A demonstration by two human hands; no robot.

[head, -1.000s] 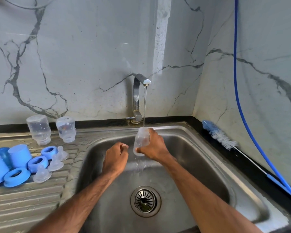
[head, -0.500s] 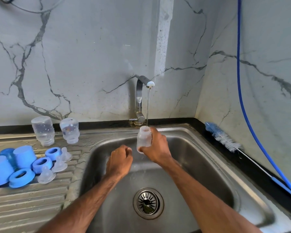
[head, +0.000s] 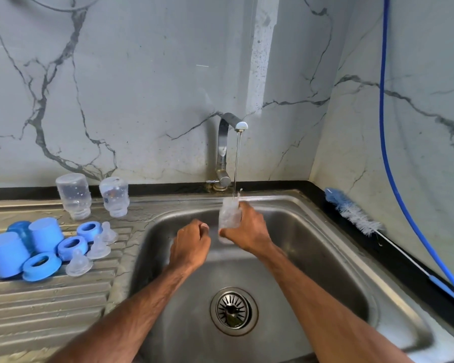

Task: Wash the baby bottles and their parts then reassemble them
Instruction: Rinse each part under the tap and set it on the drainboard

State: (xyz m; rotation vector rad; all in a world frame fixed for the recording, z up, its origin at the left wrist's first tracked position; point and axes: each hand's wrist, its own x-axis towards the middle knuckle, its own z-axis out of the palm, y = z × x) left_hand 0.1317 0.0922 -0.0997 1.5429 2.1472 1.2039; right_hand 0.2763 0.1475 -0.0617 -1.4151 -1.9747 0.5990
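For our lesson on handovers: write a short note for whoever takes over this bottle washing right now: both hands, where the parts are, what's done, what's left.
Right hand holds a clear bottle upright under the running tap, over the sink.
Left hand is curled beside it, nothing visible in it.
Two upturned bottles stand on the drainboard, with blue caps, blue rings and clear teats beside them; the brush lies right of the sink.
Done, apparently: those parts washed.
Left: finish this rinse, reassemble everything.
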